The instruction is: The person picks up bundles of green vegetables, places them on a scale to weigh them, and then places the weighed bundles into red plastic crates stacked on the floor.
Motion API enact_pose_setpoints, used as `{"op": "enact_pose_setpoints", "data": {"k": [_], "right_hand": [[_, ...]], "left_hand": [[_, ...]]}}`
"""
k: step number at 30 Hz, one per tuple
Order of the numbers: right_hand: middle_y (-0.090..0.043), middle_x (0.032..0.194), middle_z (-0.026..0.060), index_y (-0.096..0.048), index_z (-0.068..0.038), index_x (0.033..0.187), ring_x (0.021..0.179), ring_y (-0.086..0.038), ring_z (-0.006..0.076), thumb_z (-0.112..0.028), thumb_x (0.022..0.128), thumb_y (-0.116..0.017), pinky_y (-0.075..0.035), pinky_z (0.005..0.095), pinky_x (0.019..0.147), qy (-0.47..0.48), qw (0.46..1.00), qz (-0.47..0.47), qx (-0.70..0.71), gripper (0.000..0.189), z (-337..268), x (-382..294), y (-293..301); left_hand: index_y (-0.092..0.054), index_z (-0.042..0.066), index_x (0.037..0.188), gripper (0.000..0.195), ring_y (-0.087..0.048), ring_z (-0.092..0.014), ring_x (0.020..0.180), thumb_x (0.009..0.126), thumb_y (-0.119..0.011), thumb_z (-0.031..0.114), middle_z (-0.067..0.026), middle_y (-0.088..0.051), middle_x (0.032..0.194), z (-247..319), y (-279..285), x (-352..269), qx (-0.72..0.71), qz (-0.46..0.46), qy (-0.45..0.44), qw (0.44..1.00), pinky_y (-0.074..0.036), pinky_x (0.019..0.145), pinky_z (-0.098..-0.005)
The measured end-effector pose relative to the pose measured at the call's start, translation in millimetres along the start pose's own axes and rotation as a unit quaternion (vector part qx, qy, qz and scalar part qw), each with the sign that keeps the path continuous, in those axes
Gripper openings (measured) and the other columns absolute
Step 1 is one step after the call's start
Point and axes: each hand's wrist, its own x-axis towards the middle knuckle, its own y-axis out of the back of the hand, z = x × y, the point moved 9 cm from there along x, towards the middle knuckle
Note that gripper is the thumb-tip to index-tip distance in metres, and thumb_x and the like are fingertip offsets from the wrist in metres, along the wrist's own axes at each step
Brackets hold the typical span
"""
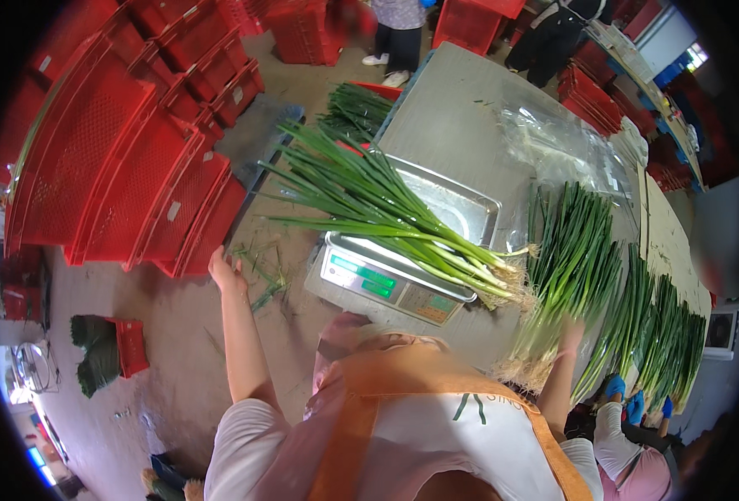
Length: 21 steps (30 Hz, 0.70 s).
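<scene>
A bundle of green onions (400, 219) lies across the metal tray (491, 216) of a digital scale (385, 285), its leaves hanging past the left edge and its roots past the right. My left hand (226, 270) is raised over the floor left of the scale, near the red crates, with fingers apart and nothing seen in it. My right hand (571, 338), blurred, is at the lower part of a larger pile of green onions (573, 250) on the table (451, 100); whether it grips any stalks is unclear.
Stacked red plastic crates (112, 156) rise at the left. Clear plastic bags (551, 144) lie on the table beyond the pile. Further green onion piles (664, 332) line the right side, beside a co-worker's blue-gloved hand (615, 386). Another red crate (132, 347) stands on the floor.
</scene>
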Motion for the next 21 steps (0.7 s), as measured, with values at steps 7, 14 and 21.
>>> {"op": "enact_pose_setpoints", "data": {"k": [7, 14, 21], "right_hand": [[-0.063, 0.097, 0.0207, -0.058, 0.007, 0.106, 0.085, -0.062, 0.0279, -0.023, 0.082, -0.061, -0.05, 0.0378, 0.078, 0.017, 0.968, -0.143, -0.205, 0.039, 66, -40, -44], [-0.05, 0.063, -0.0026, -0.06, 0.0, 0.099, 0.048, -0.04, 0.0051, -0.021, 0.091, -0.053, -0.033, 0.0196, 0.043, -0.096, 0.903, -0.149, 0.39, 0.024, -25, -77, 17], [-0.036, 0.055, -0.0085, -0.057, 0.001, 0.112, 0.041, -0.029, 0.0007, -0.026, 0.097, -0.046, -0.023, 0.0173, 0.036, 0.055, 0.762, -0.295, 0.573, 0.033, -192, -108, 51]], "left_hand": [[-0.052, 0.01, 0.116, 0.037, -0.05, -0.016, 0.106, 0.081, -0.063, 0.019, -0.0015, -0.056, 0.109, 16, -81, -38, -0.001, -0.072, -0.08, 0.994, -0.042, 0.081, -0.0337], [-0.051, 0.007, 0.113, 0.031, -0.052, -0.015, 0.098, 0.083, -0.057, 0.013, -0.0043, -0.053, 0.109, 23, -114, -63, 0.031, -0.146, -0.114, 0.982, -0.043, 0.077, -0.0293], [-0.053, 0.006, 0.108, 0.025, -0.054, -0.011, 0.093, 0.083, -0.056, 0.011, -0.0027, -0.055, 0.101, 14, -129, -78, -0.008, -0.185, -0.088, 0.979, -0.042, 0.076, -0.0274]]}}
